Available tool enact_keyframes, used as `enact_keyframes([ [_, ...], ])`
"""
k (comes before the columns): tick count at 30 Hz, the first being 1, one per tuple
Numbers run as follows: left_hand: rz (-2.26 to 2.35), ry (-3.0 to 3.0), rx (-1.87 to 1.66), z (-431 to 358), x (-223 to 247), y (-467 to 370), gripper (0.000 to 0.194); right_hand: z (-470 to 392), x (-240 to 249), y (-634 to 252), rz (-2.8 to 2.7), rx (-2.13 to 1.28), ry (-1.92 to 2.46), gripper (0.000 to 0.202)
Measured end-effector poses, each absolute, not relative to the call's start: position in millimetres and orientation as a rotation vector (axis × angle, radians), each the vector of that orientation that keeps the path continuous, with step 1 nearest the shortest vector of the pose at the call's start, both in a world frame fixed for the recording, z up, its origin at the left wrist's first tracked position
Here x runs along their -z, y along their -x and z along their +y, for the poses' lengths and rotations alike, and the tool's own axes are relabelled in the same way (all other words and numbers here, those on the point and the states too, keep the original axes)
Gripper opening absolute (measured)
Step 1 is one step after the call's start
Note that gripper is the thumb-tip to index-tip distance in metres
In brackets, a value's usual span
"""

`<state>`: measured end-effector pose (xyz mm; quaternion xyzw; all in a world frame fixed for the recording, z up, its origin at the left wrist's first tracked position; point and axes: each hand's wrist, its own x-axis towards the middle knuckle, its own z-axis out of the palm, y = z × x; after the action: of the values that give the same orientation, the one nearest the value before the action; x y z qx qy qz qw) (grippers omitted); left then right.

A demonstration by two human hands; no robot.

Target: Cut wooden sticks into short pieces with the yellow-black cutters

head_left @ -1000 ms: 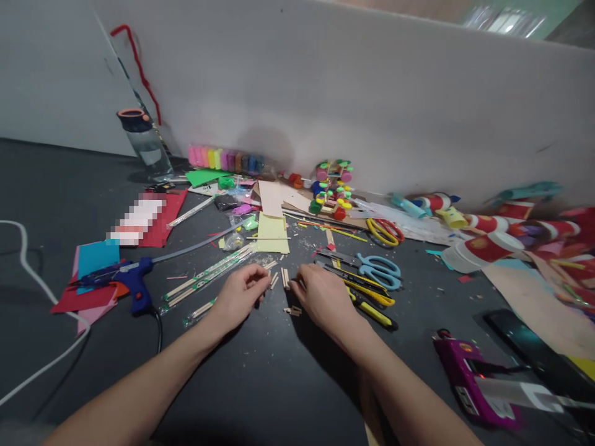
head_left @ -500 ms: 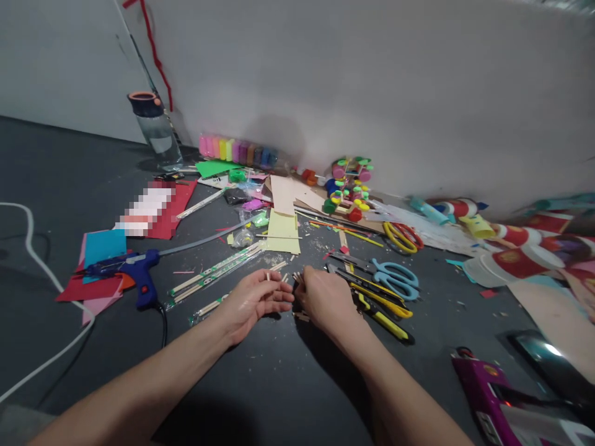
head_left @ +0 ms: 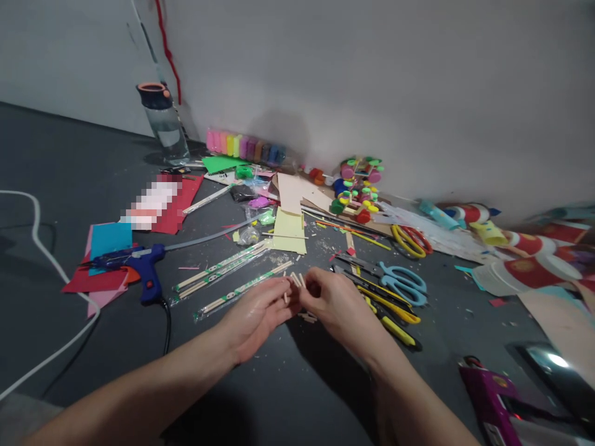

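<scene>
Short wooden stick pieces (head_left: pixel 297 280) stand up between my two hands, which meet near the middle of the dark table. My left hand (head_left: pixel 263 310) is cupped, palm up, with a short stick against its fingers. The fingers of my right hand (head_left: pixel 332 300) pinch several of the pieces beside the left fingertips. More short pieces (head_left: pixel 307 317) lie on the table just under the right hand. Wrapped chopsticks (head_left: pixel 242 290) lie behind my left hand, and light blue scissors (head_left: pixel 402 282) lie to the right of my right hand.
A blue glue gun (head_left: pixel 149 269) with cable lies left, near coloured paper (head_left: pixel 111 240). A water bottle (head_left: pixel 165 127) stands at the back left. Yellow paper (head_left: pixel 289 232) lies beyond the hands. Cutters (head_left: pixel 400 331) lie right; a purple device (head_left: pixel 493 396) sits front right.
My right hand has brought the short sticks over to my left fingers, and the hands now meet. The whole view has shifted slightly.
</scene>
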<state>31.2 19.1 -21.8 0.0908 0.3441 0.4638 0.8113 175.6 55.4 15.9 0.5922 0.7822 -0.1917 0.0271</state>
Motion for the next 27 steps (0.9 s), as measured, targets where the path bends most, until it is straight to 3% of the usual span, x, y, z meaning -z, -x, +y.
enact_keyframes([
  [6, 0.663, -0.063, -0.963, 22, 29, -35, 0.032, 49, -20, -173, 2.587, 0.850, -1.722, 0.028],
  [15, 0.774, 0.036, -1.130, 26, 24, -27, 0.019, 78, -14, -196, 2.683, 0.401, -1.520, 0.020],
  [20, 0.849, 0.067, -1.259, 33, 25, -21, 0.018, 92, -3, -183, 2.709, 0.328, -1.100, 0.019],
  [27, 0.851, 0.050, -1.272, 34, 26, -21, 0.013, 102, -6, -176, 2.593, 0.251, -1.007, 0.023],
])
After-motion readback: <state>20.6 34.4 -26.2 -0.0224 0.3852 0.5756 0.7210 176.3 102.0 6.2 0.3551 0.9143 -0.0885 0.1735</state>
